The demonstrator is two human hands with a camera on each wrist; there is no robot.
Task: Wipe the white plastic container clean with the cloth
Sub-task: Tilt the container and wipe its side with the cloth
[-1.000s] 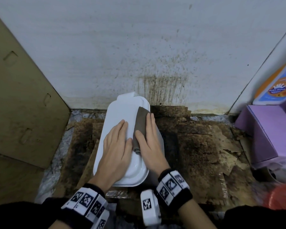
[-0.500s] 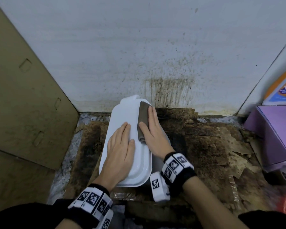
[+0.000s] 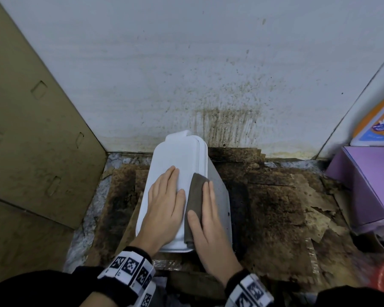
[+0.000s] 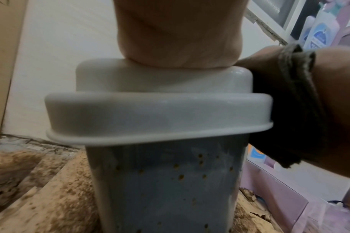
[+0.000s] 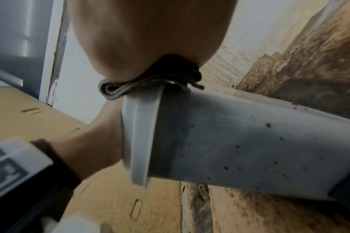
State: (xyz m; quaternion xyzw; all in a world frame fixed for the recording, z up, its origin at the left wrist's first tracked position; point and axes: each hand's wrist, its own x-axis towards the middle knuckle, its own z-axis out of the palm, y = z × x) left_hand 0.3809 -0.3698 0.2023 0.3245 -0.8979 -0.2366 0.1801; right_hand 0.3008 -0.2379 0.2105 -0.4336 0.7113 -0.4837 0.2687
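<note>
Stained cardboard under container; lid is pressed by flat left hand; cloth is pinned under flat right hand, fingers straight.

Grimy household storage corner: stained wall, cardboard, detergent bottle

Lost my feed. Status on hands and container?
Left hand flat on container lid. Right hand presses cloth along lid's right edge. Side wall still speckled. Nothing blocking.
</note>
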